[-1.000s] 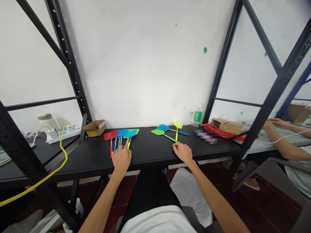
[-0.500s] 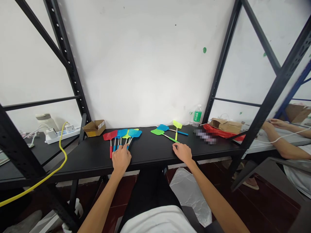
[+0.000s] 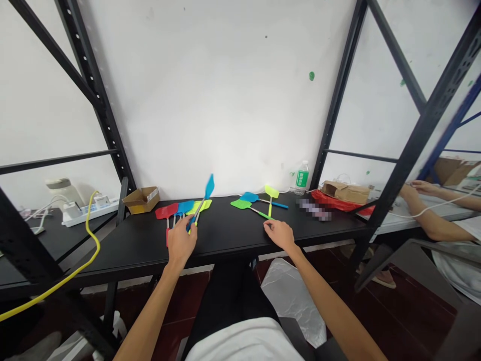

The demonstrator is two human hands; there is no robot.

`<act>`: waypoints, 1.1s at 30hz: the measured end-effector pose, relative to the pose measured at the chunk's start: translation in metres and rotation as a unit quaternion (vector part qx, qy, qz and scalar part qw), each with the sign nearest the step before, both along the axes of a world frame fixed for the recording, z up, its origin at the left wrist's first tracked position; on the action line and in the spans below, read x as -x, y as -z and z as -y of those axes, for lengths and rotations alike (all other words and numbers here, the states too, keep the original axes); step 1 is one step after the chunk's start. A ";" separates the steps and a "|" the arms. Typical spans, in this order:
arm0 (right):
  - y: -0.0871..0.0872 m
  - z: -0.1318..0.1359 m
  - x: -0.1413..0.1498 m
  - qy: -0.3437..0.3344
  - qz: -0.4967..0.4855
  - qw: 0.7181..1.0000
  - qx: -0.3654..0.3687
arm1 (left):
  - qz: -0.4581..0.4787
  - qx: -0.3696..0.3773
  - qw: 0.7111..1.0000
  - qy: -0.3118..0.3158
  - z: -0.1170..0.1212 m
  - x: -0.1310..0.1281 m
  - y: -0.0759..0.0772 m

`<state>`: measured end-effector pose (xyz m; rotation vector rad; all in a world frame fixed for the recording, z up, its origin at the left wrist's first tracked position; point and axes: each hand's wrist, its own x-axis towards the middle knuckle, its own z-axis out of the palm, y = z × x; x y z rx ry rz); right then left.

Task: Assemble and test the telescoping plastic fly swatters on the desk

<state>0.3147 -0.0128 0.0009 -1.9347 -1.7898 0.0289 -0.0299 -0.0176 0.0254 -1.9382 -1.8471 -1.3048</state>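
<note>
Holding blue fly swatter (image 3: pixel 209 186) tilted up in L hand (image 3: pixel 181 241), over yellow swatter (image 3: pixel 193 207) on bench (image 3: pixel 221 230); resting R hand (image 3: pixel 280 233) at handle end of green swatter (image 3: pixel 240 204), can't tell if gripping. Grip firmly; lift w/o snagging.

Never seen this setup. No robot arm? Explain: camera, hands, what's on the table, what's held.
No machine here: a person works with two bare hands. Every picture comes from one head-worn camera looking forward and down. The left hand holds a blue swatter, its head tilted up above the black table. The right hand is at the handle end of a green swatter lying there; its grip is hard to judge. Near the left hand lie red, blue and yellow swatters, overlapping. Beyond the right hand are another blue swatter, a yellow-green swatter and a bottle.
</note>
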 end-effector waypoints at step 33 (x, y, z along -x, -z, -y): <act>-0.094 0.052 -0.038 -0.279 -0.503 0.818 -0.023 | 0.019 -0.046 0.954 0.296 0.081 -0.006 -0.091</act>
